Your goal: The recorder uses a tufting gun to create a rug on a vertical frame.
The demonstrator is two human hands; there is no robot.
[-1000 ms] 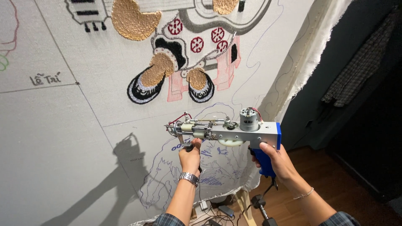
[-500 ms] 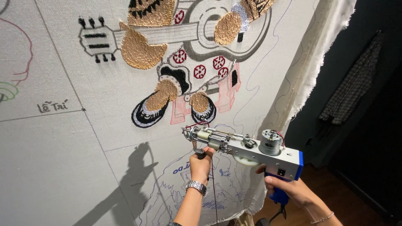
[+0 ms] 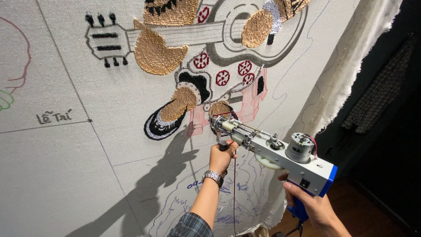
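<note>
Hands grip a tufting gun [image 3: 272, 151] held up against a big stretched cloth [image 3: 79, 162]; the left hand [image 3: 222, 157] is curled shut around the front grip under the gun's nose, knuckles toward the cloth, a metal wristwatch [image 3: 213, 176] just below it on the wrist and a plaid sleeve [image 3: 191, 226] further down the forearm; the right hand [image 3: 309, 206] is wrapped closed around the blue handle [image 3: 299, 210] at the gun's rear, fingers folded over the front of it, though whether one rests on a trigger cannot be told. The gun runs slantwise between the two hands, its tip above and just beyond the left hand, at or very near the cloth beside a tan tufted patch [image 3: 219, 108]; its grey body with a round silver motor [image 3: 300, 147] sits right above the right hand; a thin dark yarn [image 3: 233, 193] hangs straight down just right of the left wrist. Above the left hand, on the cloth, are finished tufted areas: a black and tan shoe shape [image 3: 173, 114], red flower rounds [image 3: 222, 77], and higher up a grey guitar [image 3: 197, 35]; below and between the hands are blue drawn outlines [image 3: 245, 184]; left of the left hand falls the dark shadow [image 3: 162, 175] of arm and gun. Beyond the right hand the frayed cloth edge [image 3: 346, 83] hangs against a dark room.
</note>
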